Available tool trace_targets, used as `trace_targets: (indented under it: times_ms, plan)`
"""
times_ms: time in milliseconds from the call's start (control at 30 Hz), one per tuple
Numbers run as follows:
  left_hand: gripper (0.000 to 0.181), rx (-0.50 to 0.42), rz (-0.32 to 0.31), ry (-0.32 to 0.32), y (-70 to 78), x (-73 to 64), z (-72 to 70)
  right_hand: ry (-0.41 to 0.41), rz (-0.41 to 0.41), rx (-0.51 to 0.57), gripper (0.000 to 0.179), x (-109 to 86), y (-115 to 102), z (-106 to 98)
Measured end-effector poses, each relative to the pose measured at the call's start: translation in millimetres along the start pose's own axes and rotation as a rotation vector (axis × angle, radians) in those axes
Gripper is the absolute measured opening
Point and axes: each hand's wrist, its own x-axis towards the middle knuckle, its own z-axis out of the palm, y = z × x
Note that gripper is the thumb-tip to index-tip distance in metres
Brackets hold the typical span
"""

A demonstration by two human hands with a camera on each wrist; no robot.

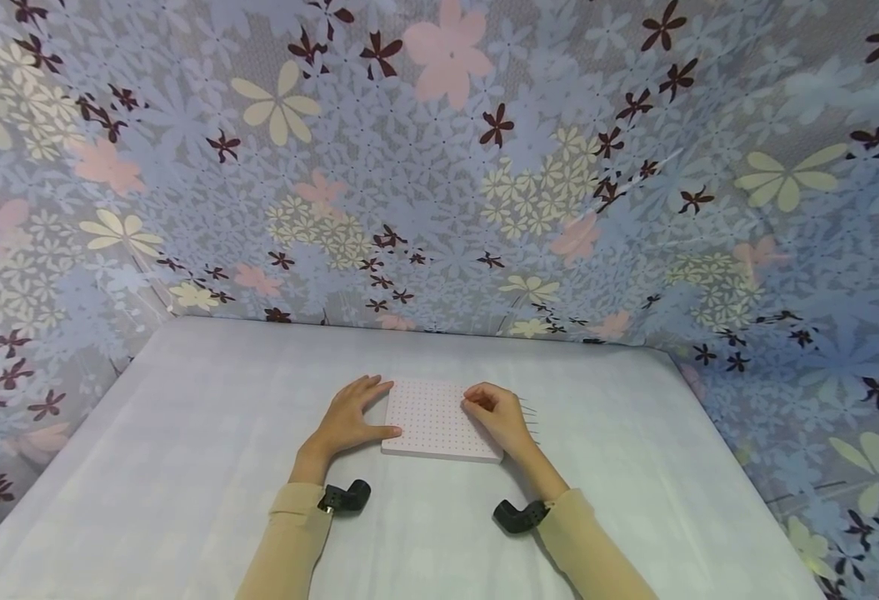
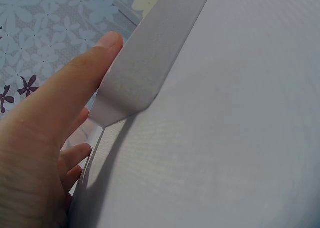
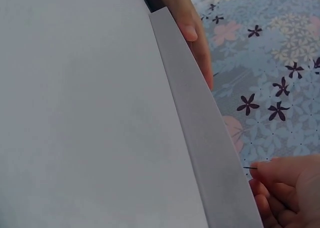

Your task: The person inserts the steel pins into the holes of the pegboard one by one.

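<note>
A white square pegboard (image 1: 435, 425) with a grid of small holes lies flat on the table. My left hand (image 1: 347, 417) is at its left side, thumb and fingers spread apart, the thumb touching the near-left part. In the left wrist view, the thumb (image 2: 85, 67) lies along the board's edge (image 2: 140, 52). Over the board's right part, my right hand (image 1: 501, 415) pinches a thin dark metal pin (image 3: 250, 168) between thumb and forefinger. The pin's tip points toward the board; whether it is in a hole is hidden behind the edge.
Several thin metal pins (image 1: 531, 410) lie on the table just right of the board, partly behind my right hand. A pale cloth (image 1: 222, 433) covers the table. Floral fabric (image 1: 424, 208) hangs behind and at the sides.
</note>
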Motion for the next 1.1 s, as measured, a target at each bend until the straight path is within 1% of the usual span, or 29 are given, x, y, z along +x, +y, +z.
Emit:
trace_targets:
  times_ms: [300, 533, 800, 933, 1100]
  plan:
    - [0.085, -0.003, 0.005, 0.003, -1.2, 0.2, 0.4, 0.007, 0.009, 0.014, 0.008, 0.7, 3, -1]
    - [0.086, -0.003, 0.007, -0.004, 0.0, 0.6, -1.3, 0.008, 0.007, 0.002, 0.009, 0.2, -2, 0]
    - [0.086, -0.003, 0.017, 0.003, -1.8, 0.7, -0.8, 0.026, -0.023, -0.059, 0.005, 8.9, 34, 10]
    - [0.087, 0.001, 0.025, 0.007, -3.6, 1.0, 1.0, 0.014, -0.036, -0.047, 0.004, 8.6, 39, 11]
    - [0.087, 0.005, 0.027, 0.008, -3.9, 1.2, 1.5, -0.003, -0.048, -0.034, 0.005, 7.2, 40, 10]
